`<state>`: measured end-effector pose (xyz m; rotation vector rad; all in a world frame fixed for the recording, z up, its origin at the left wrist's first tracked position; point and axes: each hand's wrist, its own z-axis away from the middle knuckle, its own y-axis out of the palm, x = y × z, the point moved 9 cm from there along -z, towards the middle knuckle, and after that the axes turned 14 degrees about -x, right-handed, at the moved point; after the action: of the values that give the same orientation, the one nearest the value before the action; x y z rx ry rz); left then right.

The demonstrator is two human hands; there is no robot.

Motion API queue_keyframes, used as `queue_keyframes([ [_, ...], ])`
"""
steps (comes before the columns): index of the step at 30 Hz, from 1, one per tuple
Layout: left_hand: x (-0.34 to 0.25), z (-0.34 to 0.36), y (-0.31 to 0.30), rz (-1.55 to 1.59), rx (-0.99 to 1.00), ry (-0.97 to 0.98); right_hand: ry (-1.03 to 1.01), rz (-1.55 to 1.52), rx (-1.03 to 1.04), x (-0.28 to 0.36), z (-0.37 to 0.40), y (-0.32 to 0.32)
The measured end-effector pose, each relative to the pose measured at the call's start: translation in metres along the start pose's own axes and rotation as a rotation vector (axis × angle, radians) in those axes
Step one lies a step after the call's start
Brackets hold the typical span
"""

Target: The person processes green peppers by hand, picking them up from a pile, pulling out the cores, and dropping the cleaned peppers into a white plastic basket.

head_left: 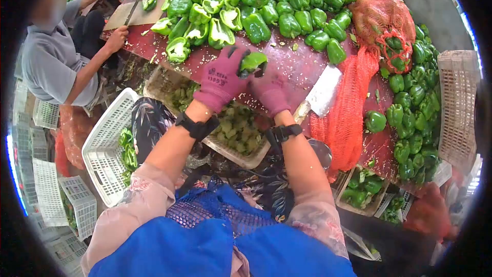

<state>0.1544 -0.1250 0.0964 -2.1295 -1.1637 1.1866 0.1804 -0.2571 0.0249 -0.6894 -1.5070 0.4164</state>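
Both my hands wear purple gloves and meet over the near edge of the red table [302, 61]. My left hand [224, 77] is closed around a piece of green pepper [253, 62]. My right hand [271, 88] is beside it, its fingers close to the pepper's right side; they are blurred, and their grip is unclear. Cut peppers [220, 32] lie just beyond my left hand, with a heap of whole peppers [292, 0] behind. A cleaver [325, 90] rests to the right of my right hand. Below the hands is a bin [251, 161] of pepper scraps.
A red net [344, 118] lies right of the cleaver, near a filled net sack [382, 10]. More peppers [417, 102] and an upright basket [457, 107] stand at right. A white basket [105, 143] is at left. A co-worker [56, 61] sits at upper left beside a knife.
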Motion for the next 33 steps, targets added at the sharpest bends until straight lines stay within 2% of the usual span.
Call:
queue_keyframes([
  [3, -0.006, -0.004, -0.030, 0.012, -0.130, -0.030, -0.005, -0.424, -0.007, -0.037, -0.016, 0.052],
  [6, -0.006, 0.000, -0.036, 0.024, -0.098, -0.041, 0.074, -0.711, 0.080, -0.028, -0.014, 0.058],
  [8, -0.007, 0.005, -0.035, 0.083, -0.071, -0.044, 0.140, -0.679, 0.134, -0.022, -0.011, 0.052],
  [10, -0.004, 0.014, -0.036, 0.139, -0.025, -0.077, 0.212, -0.491, 0.161, -0.024, -0.008, 0.056],
  [12, 0.011, 0.024, -0.038, 0.289, -0.039, -0.132, 0.073, -0.346, 0.177, 0.019, 0.018, 0.022],
  [13, 0.014, 0.028, -0.037, 0.268, -0.007, -0.212, 0.025, -0.246, 0.146, 0.026, 0.025, 0.001],
  [14, 0.026, 0.032, -0.029, 0.165, -0.029, -0.167, -0.100, -0.281, 0.115, 0.005, 0.017, 0.029],
  [15, 0.022, 0.033, -0.031, 0.206, -0.029, -0.147, -0.372, 0.099, 0.095, 0.020, 0.018, 0.037],
  [16, 0.025, 0.035, -0.028, 0.187, -0.033, -0.164, -0.572, 0.103, -0.159, -0.029, 0.000, 0.115],
  [17, 0.034, 0.036, -0.022, 0.224, -0.036, -0.177, -0.230, -0.149, -0.014, 0.011, 0.002, 0.052],
  [18, 0.031, 0.036, -0.026, 0.114, -0.046, -0.104, -0.262, -0.206, -0.051, -0.001, -0.008, 0.088],
  [19, 0.040, 0.034, -0.022, 0.075, -0.050, -0.073, -0.135, -0.264, -0.011, 0.006, -0.001, 0.060],
  [21, 0.043, 0.030, -0.023, 0.176, -0.056, -0.200, -0.114, -0.144, 0.138, 0.001, 0.000, 0.073],
  [23, 0.050, 0.023, -0.017, 0.239, 0.045, -0.355, -0.104, -0.146, 0.078, 0.002, 0.005, 0.051],
  [25, 0.093, 0.021, -0.015, 0.279, 0.135, -0.491, -0.073, -0.234, 0.057, 0.019, 0.015, 0.024],
  [26, 0.108, 0.033, -0.011, 0.756, 0.068, -0.690, -0.037, -0.322, 0.063, 0.027, 0.021, 0.009],
  [27, 0.108, 0.041, -0.019, 0.729, 0.051, -0.840, -0.124, -0.486, 0.119, 0.023, 0.024, 0.021],
  [30, 0.125, 0.047, -0.040, 0.748, -0.060, -0.726, 0.117, -0.540, 0.477, 0.024, 0.036, 0.026],
  [31, 0.137, 0.052, -0.043, 0.738, -0.088, -0.852, 0.154, -0.508, 0.587, 0.025, 0.042, 0.036],
  [32, 0.152, 0.048, -0.053, 0.731, -0.163, -0.725, 0.000, -0.500, 0.682, 0.035, 0.044, 0.049],
  [33, 0.170, 0.052, -0.059, 0.641, -0.196, -0.873, -0.161, -0.485, 0.756, 0.041, 0.045, 0.065],
])
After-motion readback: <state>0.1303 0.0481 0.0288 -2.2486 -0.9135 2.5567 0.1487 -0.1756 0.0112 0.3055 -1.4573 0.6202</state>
